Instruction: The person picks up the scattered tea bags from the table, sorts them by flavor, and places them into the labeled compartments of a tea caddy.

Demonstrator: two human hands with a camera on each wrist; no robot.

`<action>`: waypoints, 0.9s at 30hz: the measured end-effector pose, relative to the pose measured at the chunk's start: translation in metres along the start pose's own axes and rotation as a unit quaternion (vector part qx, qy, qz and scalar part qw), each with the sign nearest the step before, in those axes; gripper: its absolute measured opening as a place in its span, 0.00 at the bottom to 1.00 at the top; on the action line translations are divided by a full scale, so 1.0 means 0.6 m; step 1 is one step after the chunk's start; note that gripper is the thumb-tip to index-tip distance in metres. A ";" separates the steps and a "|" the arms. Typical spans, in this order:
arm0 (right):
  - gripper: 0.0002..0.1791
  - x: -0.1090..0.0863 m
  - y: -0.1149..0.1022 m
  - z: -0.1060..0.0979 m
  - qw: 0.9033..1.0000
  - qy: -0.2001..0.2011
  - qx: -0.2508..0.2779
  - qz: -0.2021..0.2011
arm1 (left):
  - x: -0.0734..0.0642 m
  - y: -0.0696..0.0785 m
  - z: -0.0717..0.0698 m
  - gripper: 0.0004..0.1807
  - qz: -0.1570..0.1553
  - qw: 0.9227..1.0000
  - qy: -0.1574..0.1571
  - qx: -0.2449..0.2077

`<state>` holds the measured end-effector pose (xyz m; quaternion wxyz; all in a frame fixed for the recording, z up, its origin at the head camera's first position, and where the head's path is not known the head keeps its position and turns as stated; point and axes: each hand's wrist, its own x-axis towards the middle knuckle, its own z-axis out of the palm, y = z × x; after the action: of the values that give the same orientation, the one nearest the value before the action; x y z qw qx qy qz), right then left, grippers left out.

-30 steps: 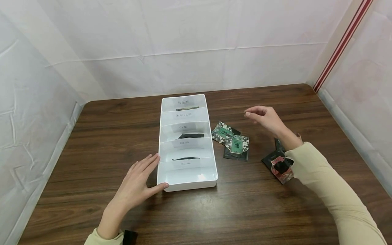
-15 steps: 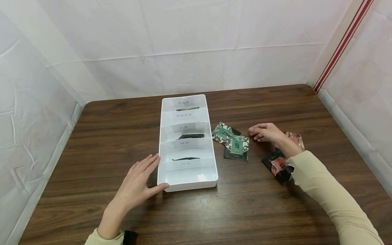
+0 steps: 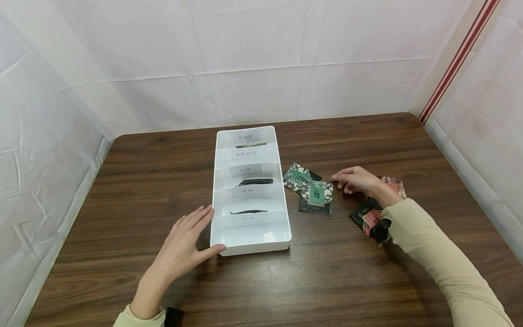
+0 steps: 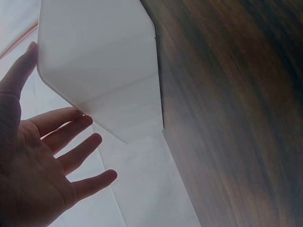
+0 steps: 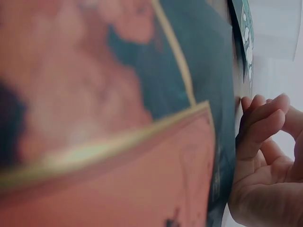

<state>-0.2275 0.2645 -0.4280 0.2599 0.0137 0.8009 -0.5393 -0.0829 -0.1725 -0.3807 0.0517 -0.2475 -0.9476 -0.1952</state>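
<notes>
My left hand (image 3: 182, 243) rests its straight fingers and thumb against the near left side of a white divided box (image 3: 251, 248). In the left wrist view its fingertips (image 4: 87, 118) are right at the box's edge (image 4: 99, 61). My right hand (image 3: 359, 181) is low over the table, thumb and index finger close together at the corner of a green-and-black tea sachet (image 3: 316, 194). Under that one lies another green sachet (image 3: 295, 175). Whether the right fingers pinch the corner, I cannot tell. A red-labelled sachet (image 5: 165, 175) fills much of the right wrist view.
Handwritten paper labels mark the box compartments, and thin dark sachets (image 3: 255, 181) stand in several of them. Right of the green sachets, by the right wrist, lie a red-and-black sachet (image 3: 369, 218) and a reddish floral one (image 3: 395, 185). White sheeting surrounds the wooden table (image 3: 155, 181).
The right hand has come down from above the table to the green sachet's corner, its fingers curling in. The left hand and the box have stayed put.
</notes>
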 end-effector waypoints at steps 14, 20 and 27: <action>0.24 0.004 -0.003 -0.001 0.999 -0.027 -0.037 0.007 | 0.000 0.000 0.000 0.44 0.004 1.000 0.004 0.001; 0.20 -0.003 -0.011 0.003 0.997 -0.037 -0.072 -0.001 | -0.001 0.000 0.000 0.44 0.003 1.000 0.000 -0.001; 0.15 -0.006 -0.008 0.002 0.996 -0.041 -0.077 -0.006 | -0.001 -0.001 0.002 0.45 0.002 1.000 0.001 0.000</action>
<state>-0.2256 0.2622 -0.4227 0.2898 -0.0336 0.8285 -0.4779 -0.0827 -0.1728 -0.3822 0.0530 -0.2496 -0.9470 -0.1953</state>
